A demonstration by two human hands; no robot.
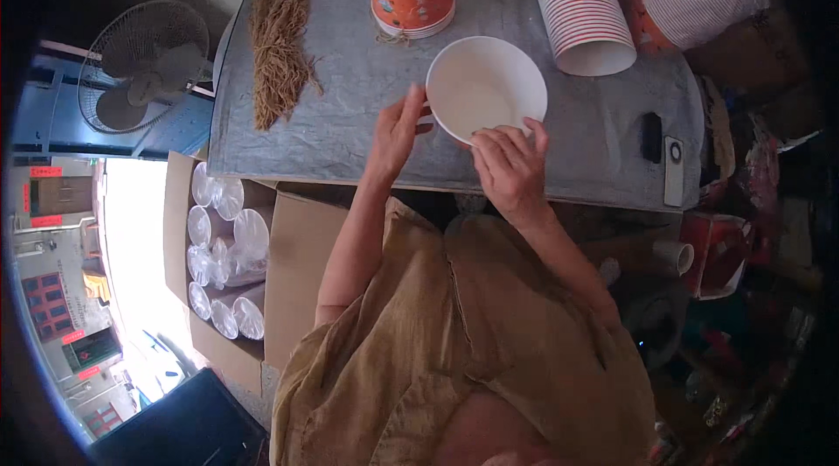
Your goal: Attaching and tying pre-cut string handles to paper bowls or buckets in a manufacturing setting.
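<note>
A white-lined paper tub [479,90] tilts with its mouth toward me above the grey-covered table. My right hand [511,167] grips its near rim, the fingers bent over the edge and the thumb at the right. Beside the tub's left wall is my left hand [399,132], its fingers stretched out; whether they touch the wall is unclear. Beyond the tub, orange paper tubs [411,3] stand upside down in a short stack, a white base with a green band on top. Some brown strands stick out under their rim. A bundle of brown twisted strands [280,59] lies to the left.
Long nested stacks of paper tubs [584,7] lie at the back right. Near the table's right edge are a black object [651,136] and a pale flat device [674,170]. Below left, an opened cardboard box [297,265] holds wrapped cup stacks. A fan [144,68] stands far left.
</note>
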